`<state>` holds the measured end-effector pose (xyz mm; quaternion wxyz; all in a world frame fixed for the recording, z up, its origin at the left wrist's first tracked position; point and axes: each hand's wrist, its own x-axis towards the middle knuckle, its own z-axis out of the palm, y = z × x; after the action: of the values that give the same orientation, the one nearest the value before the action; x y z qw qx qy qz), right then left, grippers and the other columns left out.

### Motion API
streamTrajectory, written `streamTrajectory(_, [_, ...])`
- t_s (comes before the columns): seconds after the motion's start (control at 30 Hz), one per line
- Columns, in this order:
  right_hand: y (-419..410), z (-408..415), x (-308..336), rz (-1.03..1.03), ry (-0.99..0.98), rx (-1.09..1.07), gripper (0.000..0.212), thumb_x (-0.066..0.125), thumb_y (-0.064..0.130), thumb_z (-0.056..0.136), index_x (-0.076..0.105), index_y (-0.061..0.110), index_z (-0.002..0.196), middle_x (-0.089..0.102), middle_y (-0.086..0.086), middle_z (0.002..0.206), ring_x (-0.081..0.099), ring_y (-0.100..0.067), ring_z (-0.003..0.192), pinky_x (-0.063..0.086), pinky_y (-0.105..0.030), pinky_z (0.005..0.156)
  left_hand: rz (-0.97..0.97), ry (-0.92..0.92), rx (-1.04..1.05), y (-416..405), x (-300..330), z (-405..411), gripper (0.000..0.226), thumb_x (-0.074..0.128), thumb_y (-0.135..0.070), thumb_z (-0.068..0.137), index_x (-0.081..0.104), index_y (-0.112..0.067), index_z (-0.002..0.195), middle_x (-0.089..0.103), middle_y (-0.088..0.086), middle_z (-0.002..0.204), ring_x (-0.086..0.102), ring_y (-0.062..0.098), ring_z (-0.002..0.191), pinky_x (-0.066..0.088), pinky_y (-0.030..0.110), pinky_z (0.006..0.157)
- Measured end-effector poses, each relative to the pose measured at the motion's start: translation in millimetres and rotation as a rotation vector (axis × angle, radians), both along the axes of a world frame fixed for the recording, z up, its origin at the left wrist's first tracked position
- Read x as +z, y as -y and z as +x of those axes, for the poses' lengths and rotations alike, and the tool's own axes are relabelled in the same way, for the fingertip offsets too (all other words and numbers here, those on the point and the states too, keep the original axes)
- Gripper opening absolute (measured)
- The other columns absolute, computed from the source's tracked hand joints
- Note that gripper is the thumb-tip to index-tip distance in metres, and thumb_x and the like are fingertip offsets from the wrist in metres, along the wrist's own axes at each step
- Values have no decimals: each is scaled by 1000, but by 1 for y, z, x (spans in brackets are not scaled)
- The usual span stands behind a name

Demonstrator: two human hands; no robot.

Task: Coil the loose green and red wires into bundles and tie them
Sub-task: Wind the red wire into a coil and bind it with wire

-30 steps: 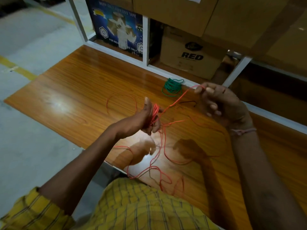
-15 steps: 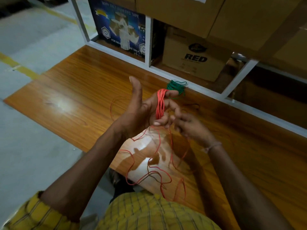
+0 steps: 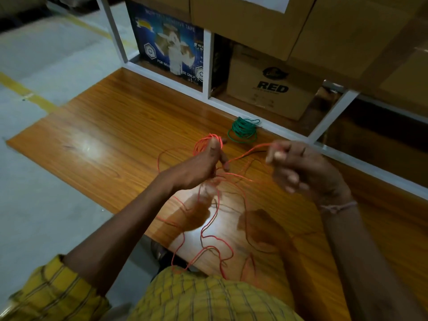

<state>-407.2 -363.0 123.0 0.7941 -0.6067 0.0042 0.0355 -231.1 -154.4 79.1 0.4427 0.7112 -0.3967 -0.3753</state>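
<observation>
My left hand (image 3: 203,166) is closed around a small coil of red wire (image 3: 203,142) wound over its fingers, above the wooden table (image 3: 104,140). From that coil a strand runs right to my right hand (image 3: 298,165), which pinches it between thumb and fingers at about the same height. The rest of the red wire (image 3: 215,242) lies in loose loops on the table below both hands and trails over the near edge. A green wire bundle (image 3: 243,129) lies coiled on the table beyond my hands, near the shelf frame.
A white metal shelf frame (image 3: 208,66) borders the table's far side. Behind it stand a blue printed box (image 3: 171,45) and a cardboard box marked RED (image 3: 273,86). Grey floor with a yellow line (image 3: 25,91) lies left of the table.
My right hand has pulled away to the right from my left hand, drawing a strand of red wire taut. My left hand has turned over, its thumb no longer raised.
</observation>
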Motion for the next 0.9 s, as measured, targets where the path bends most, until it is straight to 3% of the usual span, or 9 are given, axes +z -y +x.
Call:
streamTrajectory(0.1, [13, 15, -4, 92, 74, -216, 24, 54, 24, 106, 68, 5, 102, 40, 5, 53, 17, -11, 40, 25, -26, 41, -40, -178, -30, -3, 6, -7, 124, 10, -107, 63, 47, -22, 146, 63, 17, 106, 51, 14, 70, 46, 23, 63])
streamTrajectory(0.2, [18, 33, -7, 76, 64, -364, 33, 38, 19, 112, 68, 6, 105, 37, 6, 56, 18, -7, 43, 19, -26, 44, -15, -152, -120, -7, 15, -13, 117, 4, -101, 70, 48, -27, 148, 63, 21, 110, 48, 17, 72, 43, 27, 64])
streamTrajectory(0.33, [27, 42, -6, -80, 10, -410, 35, 38, 22, 113, 68, 4, 112, 36, 5, 57, 22, -5, 43, 12, -27, 43, 69, -20, -116, -12, 26, -14, 111, -3, -105, 65, 51, -47, 144, 48, 9, 77, 45, 13, 65, 41, 34, 68])
streamTrajectory(0.6, [29, 57, -24, -613, -43, -555, 33, 53, 29, 110, 74, 4, 112, 47, 7, 62, 38, -2, 51, 31, -17, 48, -6, -306, -303, -20, 37, -26, 114, -7, -85, 79, 53, -18, 150, 48, -6, 65, 35, 17, 59, 42, 39, 74])
streamTrajectory(0.67, [24, 65, -35, -684, -40, -572, 28, 62, 29, 106, 77, 7, 100, 69, 11, 74, 63, -3, 67, 49, -24, 65, -100, -441, -336, -17, 38, -29, 121, -6, -87, 77, 46, -9, 154, 61, 9, 83, 28, 22, 57, 46, 32, 71])
streamTrajectory(0.7, [20, 67, -41, -681, -57, -564, 28, 65, 30, 104, 77, 6, 97, 77, 4, 86, 73, -11, 84, 56, -34, 76, -151, -514, -343, -15, 40, -30, 124, -9, -87, 77, 40, -5, 157, 68, 17, 107, 27, 22, 56, 47, 30, 69])
streamTrajectory(0.77, [6, 64, -52, -604, -123, -482, 31, 64, 32, 104, 75, 3, 105, 78, -11, 100, 75, -24, 99, 61, -43, 88, -246, -635, -353, -8, 45, -28, 126, -18, -82, 77, 30, -2, 161, 54, 27, 149, 35, 17, 56, 49, 30, 70])
streamTrajectory(0.83, [-15, 56, -63, -576, -192, -383, 26, 58, 29, 107, 74, 8, 112, 74, -7, 90, 69, -8, 79, 55, -25, 68, -329, -717, -341, -3, 48, -21, 127, -20, -84, 76, 25, -4, 164, 45, 23, 162, 52, 16, 64, 51, 36, 76])
streamTrajectory(0.9, [-38, 48, -75, -620, -242, -269, 26, 57, 32, 108, 73, 12, 109, 65, -9, 79, 56, -4, 62, 42, -25, 55, -384, -771, -282, 1, 45, -12, 127, -16, -87, 75, 21, -8, 166, 46, 16, 164, 66, 26, 86, 54, 42, 85])
